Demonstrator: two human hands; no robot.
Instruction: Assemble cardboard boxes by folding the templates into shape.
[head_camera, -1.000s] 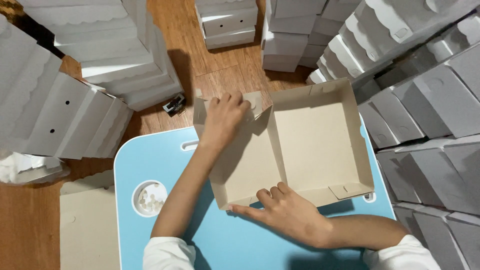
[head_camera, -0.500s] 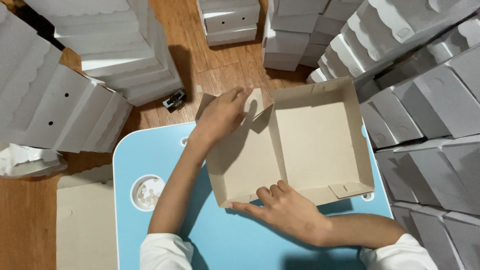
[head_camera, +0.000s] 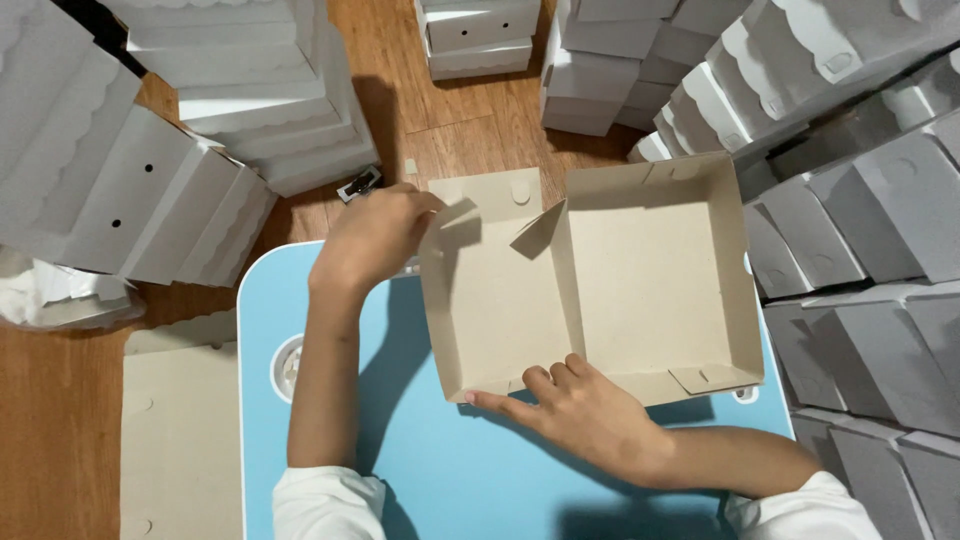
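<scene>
Both forearms reach forward from white sleeves. The left hand (head_camera: 372, 240) is stretched farthest out, knuckles up, its fingers curled in a pinch at the tips. The right hand (head_camera: 580, 415) lies nearer the body, angled leftward, forefinger extended flat and the other fingers bent under.

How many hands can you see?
2. The left hand pinches the far-left corner flap of the open brown box. The right hand presses on the box's near edge, above the blue table. No other hands show.
</scene>
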